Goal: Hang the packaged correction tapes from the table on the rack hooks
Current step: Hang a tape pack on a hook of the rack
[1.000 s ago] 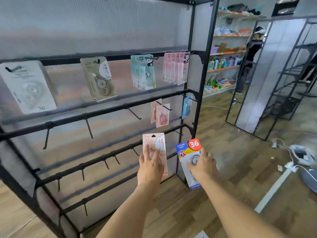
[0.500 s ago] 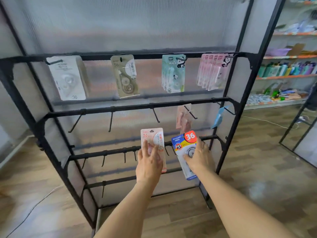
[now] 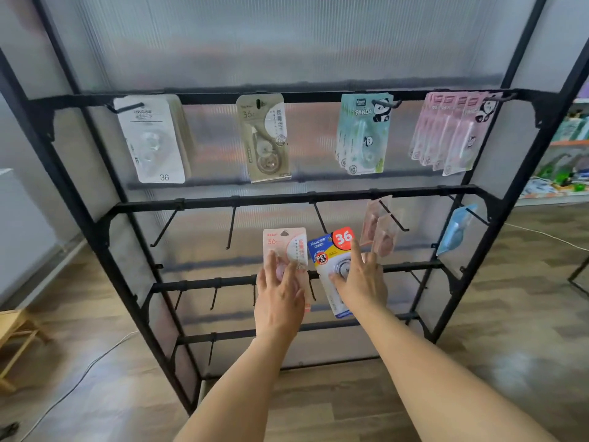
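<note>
My left hand [image 3: 279,298] holds a pink correction tape pack [image 3: 285,247] upright in front of the black rack [image 3: 296,199], level with its third bar. Beside it, my right hand [image 3: 360,282] holds a blue and yellow pack [image 3: 331,250] with a red "36" sticker, tilted a little left. Both packs sit below the second bar's bare hooks [image 3: 320,218]. The top bar carries white packs [image 3: 153,138], a beige pack [image 3: 266,138], mint panda packs [image 3: 363,135] and pink panda packs [image 3: 449,135]. Pink packs [image 3: 381,228] and a blue pack [image 3: 455,229] hang on the second bar.
A translucent ribbed panel backs the rack. A wooden stool [image 3: 16,339] stands at the left on the wood floor, with a cable [image 3: 79,378] trailing past it. Stocked shop shelves [image 3: 564,161] show at the right.
My view has swung left and come closer, so the rack now faces me squarely. Both hands, each with its pack, have risen slightly toward the second bar.
</note>
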Motion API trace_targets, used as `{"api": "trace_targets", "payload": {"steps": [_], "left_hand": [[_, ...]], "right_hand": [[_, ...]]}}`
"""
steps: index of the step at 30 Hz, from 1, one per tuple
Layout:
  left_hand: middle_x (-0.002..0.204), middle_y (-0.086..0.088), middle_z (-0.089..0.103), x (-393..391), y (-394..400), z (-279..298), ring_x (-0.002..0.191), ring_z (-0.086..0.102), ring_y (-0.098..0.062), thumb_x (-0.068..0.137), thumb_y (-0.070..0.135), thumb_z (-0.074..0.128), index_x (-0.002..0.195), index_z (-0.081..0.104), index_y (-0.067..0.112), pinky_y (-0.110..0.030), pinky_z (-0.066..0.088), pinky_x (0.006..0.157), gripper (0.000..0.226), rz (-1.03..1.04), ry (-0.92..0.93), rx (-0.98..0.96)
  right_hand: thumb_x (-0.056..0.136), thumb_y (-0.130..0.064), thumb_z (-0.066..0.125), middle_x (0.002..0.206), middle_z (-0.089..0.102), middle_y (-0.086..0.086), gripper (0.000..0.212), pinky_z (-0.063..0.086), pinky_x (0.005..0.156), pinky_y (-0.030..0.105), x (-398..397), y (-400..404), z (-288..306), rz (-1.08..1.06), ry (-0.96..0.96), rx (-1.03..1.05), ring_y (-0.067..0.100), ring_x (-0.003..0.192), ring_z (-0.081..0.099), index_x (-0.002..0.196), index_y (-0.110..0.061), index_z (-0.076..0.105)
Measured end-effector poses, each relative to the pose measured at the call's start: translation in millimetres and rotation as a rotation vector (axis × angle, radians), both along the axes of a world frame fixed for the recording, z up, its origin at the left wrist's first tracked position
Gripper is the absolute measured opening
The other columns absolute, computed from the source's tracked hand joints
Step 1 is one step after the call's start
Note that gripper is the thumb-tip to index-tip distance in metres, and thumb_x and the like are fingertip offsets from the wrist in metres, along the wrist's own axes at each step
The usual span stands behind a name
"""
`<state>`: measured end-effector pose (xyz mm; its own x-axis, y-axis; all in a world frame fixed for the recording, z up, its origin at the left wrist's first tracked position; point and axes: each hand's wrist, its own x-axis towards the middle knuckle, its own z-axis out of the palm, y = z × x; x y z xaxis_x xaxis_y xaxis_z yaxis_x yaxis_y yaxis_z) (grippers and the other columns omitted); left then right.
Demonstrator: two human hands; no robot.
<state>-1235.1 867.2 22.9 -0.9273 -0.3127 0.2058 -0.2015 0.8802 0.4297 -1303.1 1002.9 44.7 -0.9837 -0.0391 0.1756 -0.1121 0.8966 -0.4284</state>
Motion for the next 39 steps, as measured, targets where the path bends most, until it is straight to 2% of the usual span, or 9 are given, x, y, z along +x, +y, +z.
{"api": "trace_targets", "payload": {"steps": [7, 12, 23, 27, 31, 34, 37, 39], "left_hand": [[0.16, -0.001, -0.018, -13.5, -18.7, -4.8, 0.147, 0.002, -0.032, 0.095, 0.031, 0.059, 0.152, 0.011, 0.036, -0.043, 0.046, 0.105, 0.074, 0.011, -0.013, -0.03], [0.161, 0.002, -0.017, -19.3, -23.0, -8.0, 0.147, 0.0, -0.029, 0.1, 0.034, 0.049, 0.152, 0.015, 0.036, -0.042, 0.048, 0.101, 0.062, 0.013, 0.033, -0.011], [0.161, 0.003, -0.016, -31.4, -26.0, -3.3, 0.148, 0.0, -0.028, 0.1, 0.035, 0.048, 0.151, 0.018, 0.036, -0.042, 0.049, 0.1, 0.059, -0.034, 0.054, -0.01], [0.161, 0.003, -0.014, -33.0, -28.0, -1.9, 0.148, 0.001, -0.028, 0.101, 0.035, 0.047, 0.151, 0.02, 0.036, -0.042, 0.049, 0.101, 0.057, -0.042, 0.079, 0.001], [0.162, 0.001, -0.009, -33.2, -27.1, -1.0, 0.147, 0.004, -0.028, 0.099, 0.034, 0.05, 0.15, 0.024, 0.035, -0.045, 0.05, 0.099, 0.057, -0.06, 0.113, 0.01], [0.162, 0.001, -0.01, -35.8, -21.5, 0.4, 0.146, 0.005, -0.028, 0.099, 0.035, 0.049, 0.15, 0.024, 0.036, -0.044, 0.052, 0.097, 0.057, -0.089, 0.139, -0.011], [0.162, 0.0, -0.011, -38.2, -10.1, 3.7, 0.146, 0.004, -0.028, 0.1, 0.037, 0.047, 0.151, 0.023, 0.037, -0.042, 0.05, 0.1, 0.056, -0.117, 0.152, -0.045], [0.163, -0.001, -0.009, -38.5, 2.0, 5.6, 0.146, 0.005, -0.029, 0.099, 0.037, 0.048, 0.15, 0.025, 0.035, -0.042, 0.049, 0.1, 0.056, -0.142, 0.186, -0.06]], "right_hand": [[0.091, -0.048, 0.058, 0.144, 0.03, 0.013, 0.084, 0.045, 0.075, 0.03, -17.1, -21.1, -8.7, -0.05, 0.015, -0.004, 0.027, 0.126, 0.041, 0.152, -0.027, 0.005], [0.088, -0.049, 0.062, 0.139, 0.035, 0.013, 0.086, 0.05, 0.075, 0.032, -20.2, -24.1, -16.5, -0.081, 0.049, -0.036, 0.026, 0.121, 0.044, 0.152, -0.027, 0.009], [0.088, -0.051, 0.06, 0.14, 0.035, 0.012, 0.084, 0.049, 0.079, 0.032, -16.2, -23.4, -19.2, -0.141, 0.087, -0.07, 0.025, 0.119, 0.044, 0.152, -0.027, 0.011], [0.089, -0.051, 0.06, 0.142, 0.033, 0.012, 0.084, 0.047, 0.078, 0.032, -20.2, -25.5, -17.1, -0.119, 0.038, -0.003, 0.026, 0.12, 0.044, 0.152, -0.026, 0.011], [0.089, -0.049, 0.061, 0.146, 0.029, 0.014, 0.085, 0.05, 0.081, 0.036, -29.2, -27.9, -13.2, -0.084, -0.047, -0.056, 0.031, 0.126, 0.041, 0.152, -0.024, 0.01], [0.093, -0.045, 0.056, 0.151, 0.026, 0.013, 0.078, 0.048, 0.086, 0.037, -29.1, -24.8, -11.3, -0.084, -0.061, -0.053, 0.032, 0.129, 0.04, 0.153, -0.022, 0.011], [0.098, -0.041, 0.049, 0.152, 0.031, 0.011, 0.067, 0.048, 0.09, 0.037, -22.6, -17.7, -10.1, -0.089, 0.046, -0.089, 0.029, 0.129, 0.043, 0.152, -0.019, 0.017], [0.099, -0.038, 0.046, 0.152, 0.034, 0.009, 0.06, 0.05, 0.087, 0.035, -17.3, -8.8, -7.5, -0.058, 0.13, -0.148, 0.026, 0.128, 0.046, 0.151, -0.018, 0.022]]}}
